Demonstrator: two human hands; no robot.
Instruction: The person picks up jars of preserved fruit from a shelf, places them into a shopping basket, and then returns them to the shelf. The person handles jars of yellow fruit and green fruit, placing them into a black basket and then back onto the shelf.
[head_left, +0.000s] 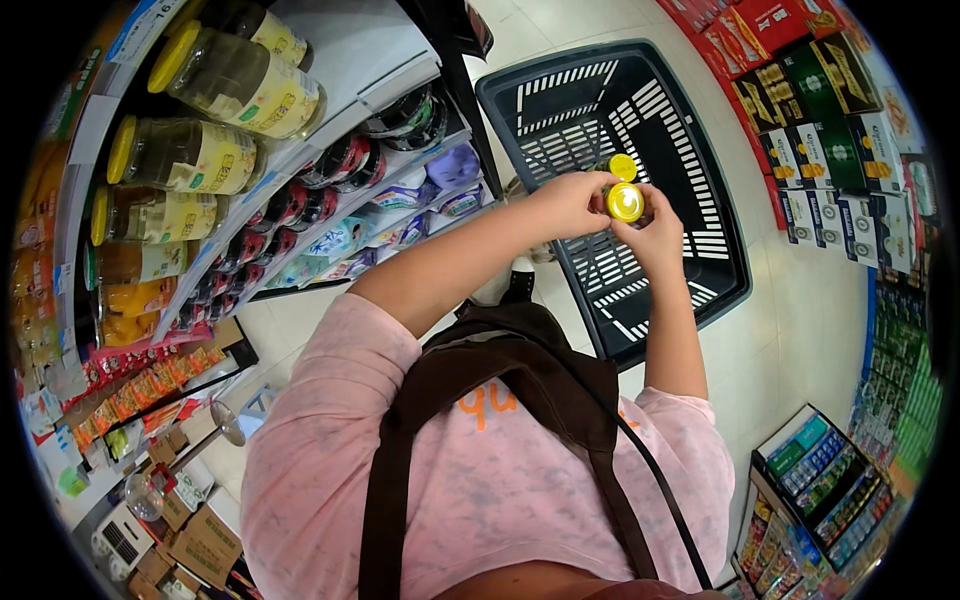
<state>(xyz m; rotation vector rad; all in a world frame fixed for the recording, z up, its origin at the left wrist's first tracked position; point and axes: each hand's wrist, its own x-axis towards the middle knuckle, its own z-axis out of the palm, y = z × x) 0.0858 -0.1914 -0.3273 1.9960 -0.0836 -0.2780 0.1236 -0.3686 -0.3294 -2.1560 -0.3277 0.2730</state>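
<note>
Both my hands hold a small jar with a shiny yellow lid (625, 202) over a dark plastic shopping basket (577, 300). My left hand (574, 204) grips it from the left, thumb and fingers at the lid's edge. From the right, the thumb and fingertips of my right hand (652, 225) close on its side. Just beyond it shows a second yellow lid (622, 167), close to my left fingertips; whether they touch it I cannot tell. Most of the held jar's body is hidden under its lid and my fingers.
On the left, a shelf holds large yellow-lidded jars (247, 86); below are dark round containers (349, 161) and soft packs (330, 236). Stacked drink cartons (832, 157) line the right side. A low display rack (832, 487) stands at lower right, cardboard boxes (206, 544) at lower left.
</note>
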